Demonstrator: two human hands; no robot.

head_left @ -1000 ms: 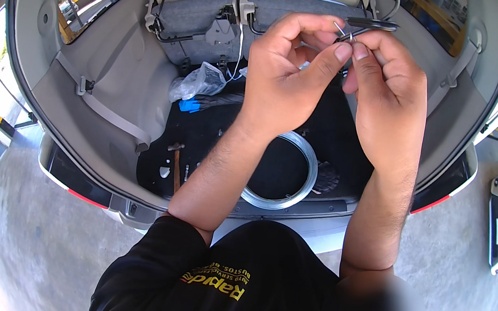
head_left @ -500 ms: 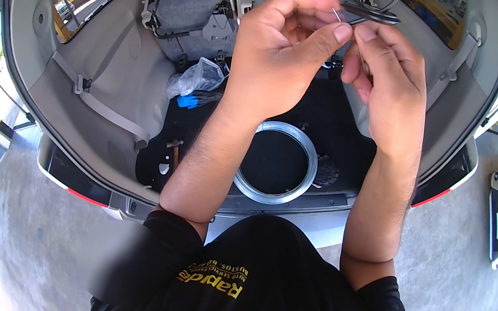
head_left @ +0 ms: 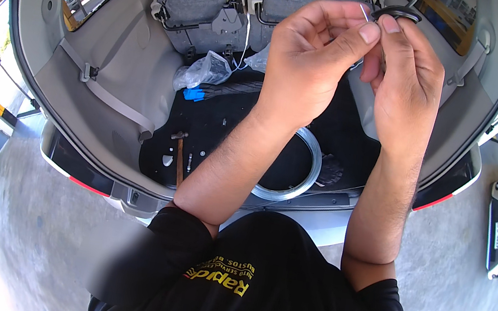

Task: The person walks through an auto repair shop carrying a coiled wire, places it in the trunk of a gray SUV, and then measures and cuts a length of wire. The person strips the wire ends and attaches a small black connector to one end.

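Note:
In front of the folded rear seats, my two hands meet with thumbs and fingertips pinched close together. My left hand (head_left: pixel 312 64) is closed on a thin, pale metal wire (head_left: pixel 364 12), its short end poking up past the thumb. Right beside it, my right hand (head_left: pixel 407 83) is closed too, pinching at the same wire just under a black, curved rubber-like piece (head_left: pixel 400 12). A grey stalk rises from that piece toward the top edge. Whether the right fingers also grip the black piece is hidden. Below my forearms lies a coil of silvery wire (head_left: pixel 313 172).
A hammer (head_left: pixel 180 156) and small loose parts lie on the black cargo floor at the left. Farther back are a clear plastic bag (head_left: pixel 210 70) and a dark glove with blue (head_left: pixel 195 93). A white cord (head_left: pixel 246 35) hangs by the seats (head_left: pixel 308 10).
Both hands have shifted slightly right in view, still pinched together at the wire. More of the hammer and the white cord now shows left of my left arm.

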